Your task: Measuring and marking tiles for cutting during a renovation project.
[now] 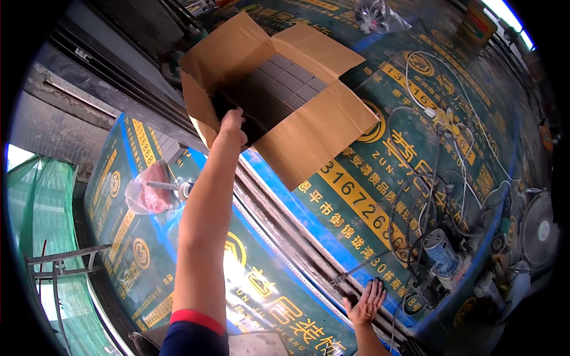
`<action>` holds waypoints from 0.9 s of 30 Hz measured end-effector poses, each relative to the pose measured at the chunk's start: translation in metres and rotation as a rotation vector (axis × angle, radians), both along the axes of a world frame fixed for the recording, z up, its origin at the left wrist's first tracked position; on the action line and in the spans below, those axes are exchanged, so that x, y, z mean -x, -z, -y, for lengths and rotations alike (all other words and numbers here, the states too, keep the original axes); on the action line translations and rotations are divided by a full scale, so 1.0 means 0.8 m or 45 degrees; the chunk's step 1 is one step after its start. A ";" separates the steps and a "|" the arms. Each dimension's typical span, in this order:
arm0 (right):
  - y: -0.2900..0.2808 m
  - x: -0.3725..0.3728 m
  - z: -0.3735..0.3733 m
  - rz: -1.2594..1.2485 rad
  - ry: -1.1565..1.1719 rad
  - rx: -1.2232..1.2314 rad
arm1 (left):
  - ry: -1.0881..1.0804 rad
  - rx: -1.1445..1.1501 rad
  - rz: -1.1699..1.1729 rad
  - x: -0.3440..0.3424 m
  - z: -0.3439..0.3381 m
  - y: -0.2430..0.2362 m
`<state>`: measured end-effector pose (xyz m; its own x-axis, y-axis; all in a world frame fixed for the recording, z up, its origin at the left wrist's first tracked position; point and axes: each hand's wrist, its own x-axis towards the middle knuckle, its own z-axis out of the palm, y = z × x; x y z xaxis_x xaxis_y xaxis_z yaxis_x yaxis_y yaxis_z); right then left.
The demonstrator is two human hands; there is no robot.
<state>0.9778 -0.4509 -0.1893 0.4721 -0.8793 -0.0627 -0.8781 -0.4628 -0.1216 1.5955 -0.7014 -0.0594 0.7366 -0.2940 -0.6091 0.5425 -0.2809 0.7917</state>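
Observation:
An open cardboard box [312, 133] stands at the upper middle with its flaps folded out. Stacked grey, ribbed tile-like pieces [285, 83] fill its far right part; the near left part is dark. My left hand [233, 123] reaches across to the near left corner of the box, its fingers curled over the edge there and partly hidden in shadow. Lower right, my right hand [367, 304] lies palm down with fingers spread beside the metal floor track [309, 249], holding nothing.
Green printed sheeting [356, 196] covers the floor on both sides of the track. At right are tangled cables [439, 154], a blue motor-like machine [440, 249] and a fan [539, 228]. A clear bag with pink contents [151, 188] lies left; green netting [41, 207] hangs beyond.

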 end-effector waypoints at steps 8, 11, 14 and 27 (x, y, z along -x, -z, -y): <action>0.000 0.000 0.000 0.038 -0.001 0.004 | -0.395 0.255 -0.207 -0.018 0.001 0.034; 0.000 0.000 0.000 0.024 0.013 -0.023 | -0.355 0.115 -0.187 -0.042 0.002 0.057; -0.001 0.000 0.000 0.018 0.023 -0.059 | -0.034 0.054 -0.199 -0.054 0.005 0.068; -0.012 -0.004 0.002 0.026 0.025 -0.103 | 0.214 -0.305 0.463 0.026 0.022 0.073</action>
